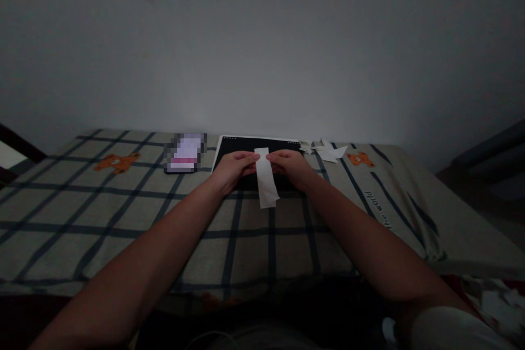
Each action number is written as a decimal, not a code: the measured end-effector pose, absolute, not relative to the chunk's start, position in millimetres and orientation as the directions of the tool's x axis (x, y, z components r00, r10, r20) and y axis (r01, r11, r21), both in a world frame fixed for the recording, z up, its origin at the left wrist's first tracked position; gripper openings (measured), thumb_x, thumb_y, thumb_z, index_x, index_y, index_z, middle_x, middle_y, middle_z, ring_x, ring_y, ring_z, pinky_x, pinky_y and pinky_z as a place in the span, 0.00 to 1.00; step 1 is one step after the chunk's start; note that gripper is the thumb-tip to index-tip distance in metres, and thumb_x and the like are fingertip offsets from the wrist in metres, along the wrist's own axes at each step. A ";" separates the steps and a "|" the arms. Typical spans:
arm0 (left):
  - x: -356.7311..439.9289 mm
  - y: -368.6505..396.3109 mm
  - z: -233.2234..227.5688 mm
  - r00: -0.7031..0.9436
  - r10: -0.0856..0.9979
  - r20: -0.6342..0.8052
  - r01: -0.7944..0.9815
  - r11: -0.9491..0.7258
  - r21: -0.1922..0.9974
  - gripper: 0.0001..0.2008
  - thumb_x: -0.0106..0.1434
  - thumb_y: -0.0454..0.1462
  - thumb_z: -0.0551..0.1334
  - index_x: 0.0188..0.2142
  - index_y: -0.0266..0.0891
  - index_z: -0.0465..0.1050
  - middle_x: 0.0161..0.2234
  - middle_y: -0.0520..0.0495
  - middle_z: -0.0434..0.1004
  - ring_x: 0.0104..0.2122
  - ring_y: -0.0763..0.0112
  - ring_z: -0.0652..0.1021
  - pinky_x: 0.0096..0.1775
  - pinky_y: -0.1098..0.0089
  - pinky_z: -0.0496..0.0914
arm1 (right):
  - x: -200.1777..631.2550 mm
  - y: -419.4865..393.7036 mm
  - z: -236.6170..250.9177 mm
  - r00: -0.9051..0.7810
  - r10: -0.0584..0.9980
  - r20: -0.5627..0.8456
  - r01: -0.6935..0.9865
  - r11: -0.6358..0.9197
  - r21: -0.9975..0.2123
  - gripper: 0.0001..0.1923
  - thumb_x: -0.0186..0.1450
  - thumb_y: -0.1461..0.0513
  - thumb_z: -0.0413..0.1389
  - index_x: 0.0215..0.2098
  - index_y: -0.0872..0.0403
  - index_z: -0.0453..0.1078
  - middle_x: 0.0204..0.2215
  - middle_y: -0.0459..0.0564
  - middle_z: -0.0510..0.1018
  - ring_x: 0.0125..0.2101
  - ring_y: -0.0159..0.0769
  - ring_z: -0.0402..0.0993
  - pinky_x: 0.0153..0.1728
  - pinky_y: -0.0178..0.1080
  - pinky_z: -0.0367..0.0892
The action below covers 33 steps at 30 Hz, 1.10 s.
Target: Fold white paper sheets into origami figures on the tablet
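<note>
Pinching a paper strip (pixel 266 179), both hands (pixel 230 168) (pixel 296 166) partly hide the black panel (pixel 246 145).

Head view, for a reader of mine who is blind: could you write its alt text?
A person's left hand and right hand pinch a white paper strip near its top, over a dark flat object on a checked cloth. A pixelated phone lies to the left; loose white paper pieces lie to the right.

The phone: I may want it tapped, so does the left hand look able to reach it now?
Likely yes: nothing visible stands between the left hand and the phone, though that hand holds a paper strip.
</note>
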<state>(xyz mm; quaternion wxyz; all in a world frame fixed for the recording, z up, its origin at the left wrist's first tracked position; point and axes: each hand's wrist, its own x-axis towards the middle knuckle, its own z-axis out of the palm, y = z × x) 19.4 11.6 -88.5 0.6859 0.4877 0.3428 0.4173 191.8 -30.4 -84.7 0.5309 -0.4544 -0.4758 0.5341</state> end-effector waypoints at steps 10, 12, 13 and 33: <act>18.4 12.3 -86.7 0.386 0.922 -0.025 -0.233 0.123 0.965 0.13 0.50 0.38 0.69 0.34 0.33 0.76 0.29 0.47 0.77 0.28 0.77 0.75 0.36 0.73 0.73 | 191.5 -29.5 -85.9 0.027 0.999 0.041 -0.052 0.042 -0.998 0.11 0.52 0.57 0.63 0.29 0.56 0.74 0.25 0.48 0.77 0.24 0.29 0.70 0.29 0.37 0.66; 19.0 13.5 -88.8 0.384 0.923 -0.027 -0.234 0.126 0.964 0.13 0.49 0.38 0.69 0.34 0.33 0.76 0.30 0.46 0.78 0.29 0.76 0.76 0.37 0.73 0.72 | 190.7 -30.6 -84.6 0.007 1.000 0.018 -0.073 0.018 -0.997 0.11 0.52 0.57 0.63 0.30 0.57 0.74 0.25 0.49 0.77 0.24 0.29 0.70 0.30 0.37 0.67; 19.2 13.8 -89.7 0.386 0.922 -0.028 -0.236 0.128 0.963 0.13 0.49 0.39 0.70 0.34 0.33 0.76 0.30 0.46 0.78 0.29 0.76 0.76 0.37 0.73 0.72 | 190.0 -31.4 -83.4 0.005 1.000 0.010 -0.076 0.010 -0.997 0.11 0.52 0.57 0.63 0.30 0.57 0.74 0.25 0.49 0.77 0.24 0.29 0.70 0.30 0.37 0.67; 20.6 9.4 -82.7 0.266 0.964 -0.001 -0.289 0.081 0.954 0.14 0.47 0.39 0.70 0.32 0.33 0.75 0.32 0.45 0.77 0.31 0.74 0.76 0.38 0.71 0.72 | 188.4 -33.1 -83.8 -0.052 0.998 -0.023 -0.045 -0.025 -0.999 0.12 0.50 0.56 0.64 0.29 0.56 0.75 0.27 0.49 0.78 0.26 0.30 0.71 0.31 0.36 0.66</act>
